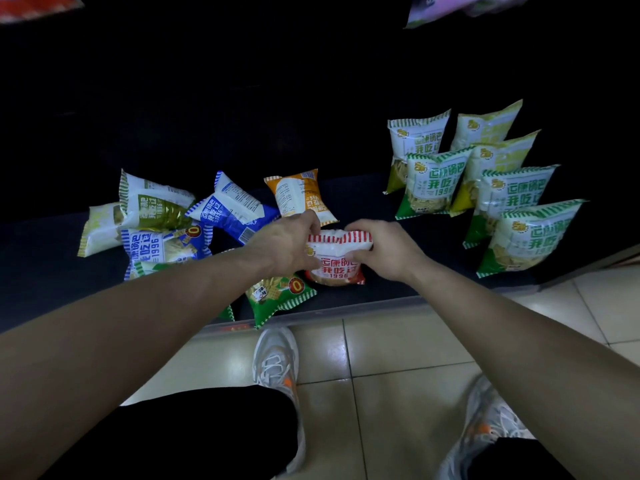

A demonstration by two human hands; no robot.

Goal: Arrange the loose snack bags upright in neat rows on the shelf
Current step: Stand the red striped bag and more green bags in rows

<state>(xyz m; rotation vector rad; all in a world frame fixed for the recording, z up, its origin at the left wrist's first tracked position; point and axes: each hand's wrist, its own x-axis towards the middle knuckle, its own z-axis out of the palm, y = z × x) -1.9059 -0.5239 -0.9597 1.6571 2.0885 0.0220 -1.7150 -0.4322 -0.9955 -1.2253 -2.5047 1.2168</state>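
Note:
A red-and-white snack bag (334, 259) stands near the front of the dark low shelf (398, 289). My left hand (287, 244) grips its left side and my right hand (381, 245) grips its top right. Loose bags lie flat to the left: an olive one (152, 202), a blue one (235, 209), an orange one (299, 195), another blue one (166, 244) and a green one (277, 296) at the shelf's front edge. On the right, several green (433, 183) and yellow-green bags (485, 126) stand upright in two rows.
The shelf's front lip (346, 311) runs just above the pale tiled floor (398, 355). My two sneakers (277, 368) rest on the tiles close to the shelf. Packages hang at the top left (34, 6) and top right (450, 6). The back of the shelf is dark.

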